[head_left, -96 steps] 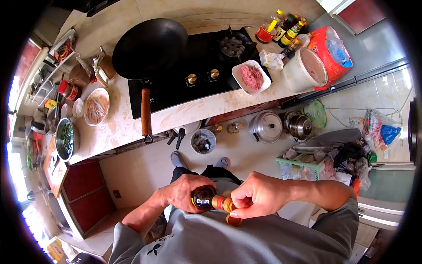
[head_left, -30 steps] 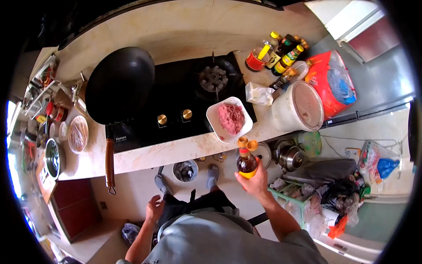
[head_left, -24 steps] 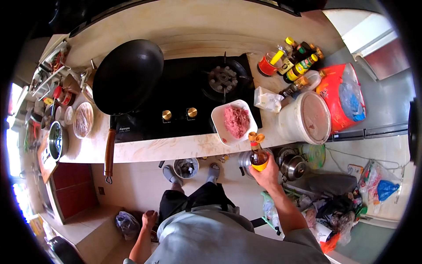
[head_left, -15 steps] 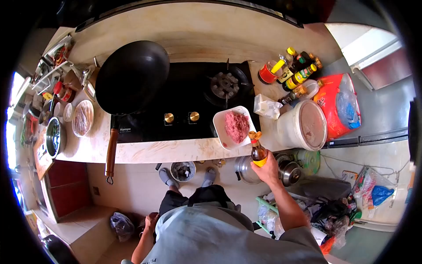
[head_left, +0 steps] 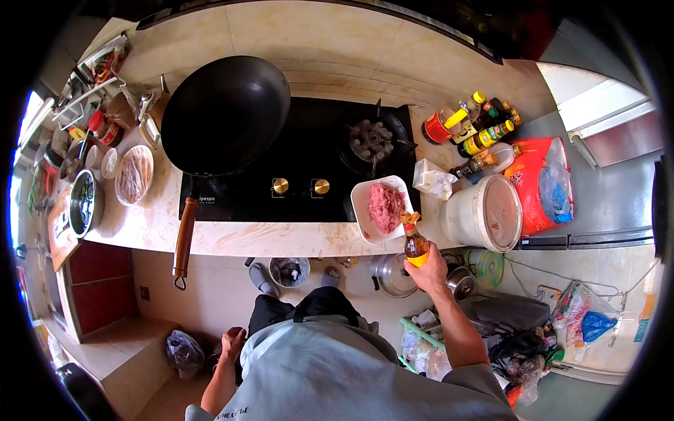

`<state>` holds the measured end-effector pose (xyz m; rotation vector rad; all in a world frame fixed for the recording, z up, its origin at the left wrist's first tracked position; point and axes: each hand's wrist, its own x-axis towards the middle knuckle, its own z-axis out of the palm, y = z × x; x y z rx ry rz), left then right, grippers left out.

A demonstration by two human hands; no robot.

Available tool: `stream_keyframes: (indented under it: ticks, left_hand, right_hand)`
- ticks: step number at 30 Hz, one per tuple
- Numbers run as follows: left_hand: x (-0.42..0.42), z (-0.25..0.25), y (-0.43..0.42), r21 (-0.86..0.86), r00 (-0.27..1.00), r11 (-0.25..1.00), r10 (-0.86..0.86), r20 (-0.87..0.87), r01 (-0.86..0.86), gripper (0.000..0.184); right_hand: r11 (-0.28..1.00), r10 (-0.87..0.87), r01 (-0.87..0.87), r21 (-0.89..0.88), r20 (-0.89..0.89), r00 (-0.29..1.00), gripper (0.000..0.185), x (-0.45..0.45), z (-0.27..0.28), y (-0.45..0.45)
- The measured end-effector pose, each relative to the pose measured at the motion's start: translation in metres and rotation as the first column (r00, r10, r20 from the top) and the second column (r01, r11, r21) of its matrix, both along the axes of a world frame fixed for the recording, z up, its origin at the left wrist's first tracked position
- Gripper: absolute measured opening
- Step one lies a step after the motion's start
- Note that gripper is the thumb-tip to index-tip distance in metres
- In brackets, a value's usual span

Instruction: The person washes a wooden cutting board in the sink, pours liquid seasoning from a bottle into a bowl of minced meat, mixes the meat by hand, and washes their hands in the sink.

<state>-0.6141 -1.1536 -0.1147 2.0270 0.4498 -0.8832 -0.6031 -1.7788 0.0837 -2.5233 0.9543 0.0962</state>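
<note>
My right hand (head_left: 430, 270) is wrapped round a sauce bottle (head_left: 415, 245) with brown contents, a yellow label and an orange-brown cap with its lid flipped up. The bottle's neck is close to the near right corner of a white tray (head_left: 361, 203). Pink minced meat (head_left: 385, 208) lies heaped in that tray, which sits at the counter's front edge by the hob. Away from the counter, my left hand (head_left: 233, 342) hangs low beside my body, its fingers curled, with nothing visible in them.
A black wok (head_left: 225, 116) with a wooden handle (head_left: 184, 242) covers the left burner. Right of the hob stand a tissue pack (head_left: 434, 180), a lidded white bucket (head_left: 500, 212), several sauce bottles (head_left: 486, 138) and a red bag (head_left: 525, 175). Bowls (head_left: 134, 175) line the left counter.
The whole view has shifted slightly with my head. My right hand still grips the bottle, its cap now nearer the tray's edge. My left hand stays low at my side.
</note>
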Motion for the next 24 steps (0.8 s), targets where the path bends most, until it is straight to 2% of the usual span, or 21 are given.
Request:
stream_keyframes:
  ticks: [3,10,13,14,16,17,18,19,20,21,22,23,24]
  left_hand:
    - [0.003,0.012,-0.005,0.025,0.999,0.999,0.028,-0.022,-0.028,0.028]
    - [0.002,-0.011,0.004,-0.001,0.998,0.999,0.042,-0.036,-0.042,0.032]
    - [0.016,-0.018,0.001,0.129,0.968,0.964,-0.242,0.064,0.233,0.034]
    - [0.018,-0.018,-0.003,0.140,0.965,0.967,-0.230,0.126,0.213,0.033]
    - [0.051,0.039,-0.058,0.155,0.945,0.973,-0.209,0.253,0.174,0.031]
    - [0.067,0.070,-0.087,0.043,0.942,0.991,-0.137,0.308,0.130,0.027]
    - [0.080,0.085,-0.113,0.005,0.949,0.994,-0.108,0.296,0.111,0.023]
    - [0.095,0.112,-0.145,-0.189,0.947,0.976,-0.041,0.319,0.106,0.021]
    - [0.105,0.121,-0.174,-0.244,0.947,0.960,-0.052,0.318,0.134,0.019]
    - [0.116,0.141,-0.205,-0.333,0.949,0.920,-0.108,0.297,0.208,0.023]
    - [0.132,0.182,-0.244,-0.265,0.896,0.895,-0.250,0.367,0.358,0.026]
    - [0.138,0.179,-0.272,-0.287,0.814,0.821,-0.319,0.486,0.494,0.029]
    - [0.143,0.210,-0.312,-0.302,0.789,0.803,-0.303,0.535,0.513,0.036]
  right_hand:
    - [1.000,0.014,-0.014,-0.008,0.000,1.000,0.073,0.000,-0.004,-0.002]
    - [1.000,0.000,0.000,0.000,-0.008,1.000,0.071,0.005,0.001,-0.002]
    - [1.000,-0.024,0.024,0.014,-0.007,1.000,0.071,0.008,0.009,0.000]
    - [1.000,-0.012,0.011,0.025,0.050,0.999,0.069,0.007,0.007,0.000]
    - [0.999,0.006,-0.013,0.041,0.169,0.986,0.066,0.002,0.001,-0.002]
    - [0.997,-0.005,-0.013,0.081,0.214,0.977,0.067,-0.001,-0.002,-0.002]
    - [0.993,-0.015,-0.017,0.121,0.261,0.965,0.069,-0.003,-0.006,-0.002]
    - [0.987,-0.028,-0.023,0.160,0.308,0.951,0.071,-0.004,-0.008,0.000]
    - [0.985,-0.045,-0.018,0.174,0.351,0.935,0.071,-0.004,-0.010,0.002]
    - [0.982,-0.064,-0.013,0.190,0.394,0.917,0.071,-0.005,-0.012,0.005]
    - [0.979,-0.088,-0.004,0.205,0.437,0.895,0.072,-0.004,-0.014,0.010]
    - [0.974,-0.123,0.012,0.224,0.487,0.865,0.072,-0.002,-0.013,0.018]
    - [0.970,-0.147,0.020,0.244,0.516,0.844,0.072,0.000,-0.009,0.027]
